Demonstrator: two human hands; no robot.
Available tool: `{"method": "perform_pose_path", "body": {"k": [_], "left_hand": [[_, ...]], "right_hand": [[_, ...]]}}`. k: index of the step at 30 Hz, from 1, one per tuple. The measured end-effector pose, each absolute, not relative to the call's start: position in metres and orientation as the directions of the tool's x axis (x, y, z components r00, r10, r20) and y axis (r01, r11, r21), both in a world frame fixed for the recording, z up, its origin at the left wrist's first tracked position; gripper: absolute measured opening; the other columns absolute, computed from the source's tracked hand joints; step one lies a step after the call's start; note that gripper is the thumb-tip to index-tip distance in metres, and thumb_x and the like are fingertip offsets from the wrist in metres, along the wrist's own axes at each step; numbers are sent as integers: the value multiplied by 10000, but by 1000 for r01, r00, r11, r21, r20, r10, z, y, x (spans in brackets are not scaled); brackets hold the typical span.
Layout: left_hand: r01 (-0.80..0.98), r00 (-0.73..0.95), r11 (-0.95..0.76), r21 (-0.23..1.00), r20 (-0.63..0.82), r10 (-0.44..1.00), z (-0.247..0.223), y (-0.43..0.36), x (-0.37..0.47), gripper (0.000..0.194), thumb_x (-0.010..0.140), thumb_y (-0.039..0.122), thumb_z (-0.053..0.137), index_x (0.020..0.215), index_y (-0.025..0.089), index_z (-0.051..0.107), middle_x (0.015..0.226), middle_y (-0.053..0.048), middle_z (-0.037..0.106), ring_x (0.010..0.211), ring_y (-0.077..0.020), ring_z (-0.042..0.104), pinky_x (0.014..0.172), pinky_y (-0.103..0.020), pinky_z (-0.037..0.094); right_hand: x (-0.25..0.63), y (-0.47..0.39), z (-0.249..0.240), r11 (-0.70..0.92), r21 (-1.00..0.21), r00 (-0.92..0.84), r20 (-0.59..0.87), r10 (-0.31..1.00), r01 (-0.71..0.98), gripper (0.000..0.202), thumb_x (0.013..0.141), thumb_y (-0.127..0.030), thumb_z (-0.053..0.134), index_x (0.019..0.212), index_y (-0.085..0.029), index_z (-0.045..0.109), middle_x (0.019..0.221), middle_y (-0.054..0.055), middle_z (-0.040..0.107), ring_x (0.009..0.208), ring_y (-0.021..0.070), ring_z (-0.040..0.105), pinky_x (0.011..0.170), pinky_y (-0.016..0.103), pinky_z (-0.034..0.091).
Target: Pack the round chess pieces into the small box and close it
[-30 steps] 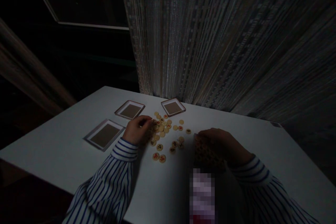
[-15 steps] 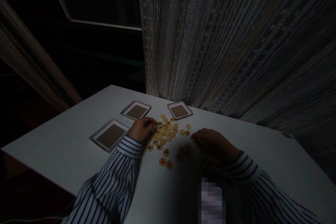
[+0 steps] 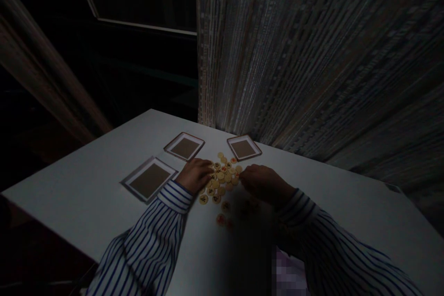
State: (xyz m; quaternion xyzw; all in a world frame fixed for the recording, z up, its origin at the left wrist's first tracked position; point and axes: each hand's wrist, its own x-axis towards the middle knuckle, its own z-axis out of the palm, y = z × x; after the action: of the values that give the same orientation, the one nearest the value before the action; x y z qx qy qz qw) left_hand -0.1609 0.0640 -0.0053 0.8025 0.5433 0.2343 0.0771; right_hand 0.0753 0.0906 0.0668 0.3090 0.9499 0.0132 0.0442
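A pile of round, pale wooden xiangqi pieces (image 3: 220, 178) lies between my hands, some showing red or black characters. My left hand (image 3: 196, 175) rests against the pile's left side, with its fingers bent apart over the nearest pieces. At the right edge, my right hand (image 3: 265, 182) is closed, fingers curled together and tips touching or very near the pieces; whether it holds one is hidden. Two red-marked pieces (image 3: 225, 221) lie nearer me in shadow, with a black-marked piece (image 3: 225, 206) above them. More dim pieces (image 3: 249, 206) sit below my right hand.
Three shallow square trays with brown bottoms stand around the pile: a left tray (image 3: 149, 180), a back tray (image 3: 185, 148) and a back-right tray (image 3: 243, 148). The white table (image 3: 86, 185) meets a hanging curtain (image 3: 243, 55) behind. Light is dim; a pixelated patch (image 3: 289, 273) covers the bottom.
My right hand has moved left to the pile, and the loose pieces on that side now lie against it. My left hand's fingers have unfolded from a pinch. The view has shifted slightly.
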Motion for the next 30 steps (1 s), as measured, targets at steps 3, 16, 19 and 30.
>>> {"method": "perform_pose_path", "body": {"k": [3,16,19,30], "left_hand": [[841,302,-400,365,297,906,-11,63,-163,233,765,277,541,952,241,676,1159,-75,584,1032,-243,500,899,-430,388],[915,176,-252,316,250,952,-24,56,-162,322,708,368,627,1007,250,652,1246,-98,509,1099,-317,417,860,-501,377],[925,165,-230,304,222,961,-23,55,-163,349,709,374,625,1037,253,638,1264,-104,494,1111,-323,412,857,-503,375],[945,145,-158,287,67,987,-7,50,-164,408,726,376,605,1114,253,590,1315,-100,444,1164,-326,370,879,-509,360]], "right_hand": [[61,93,61,822,69,-821,-52,569,565,196,823,-216,425,843,-170,614,866,72,609,767,163,526,609,261,331],[11,108,26,835,-12,-834,35,551,551,228,849,-286,440,872,-180,641,911,75,573,857,186,483,757,317,320],[6,109,23,824,-13,-824,-3,566,566,263,859,-318,417,867,-179,640,912,81,566,868,191,482,786,340,315],[-5,112,19,797,17,-796,-49,604,604,267,837,-340,430,841,-173,638,923,91,575,897,211,496,758,349,330]]}}
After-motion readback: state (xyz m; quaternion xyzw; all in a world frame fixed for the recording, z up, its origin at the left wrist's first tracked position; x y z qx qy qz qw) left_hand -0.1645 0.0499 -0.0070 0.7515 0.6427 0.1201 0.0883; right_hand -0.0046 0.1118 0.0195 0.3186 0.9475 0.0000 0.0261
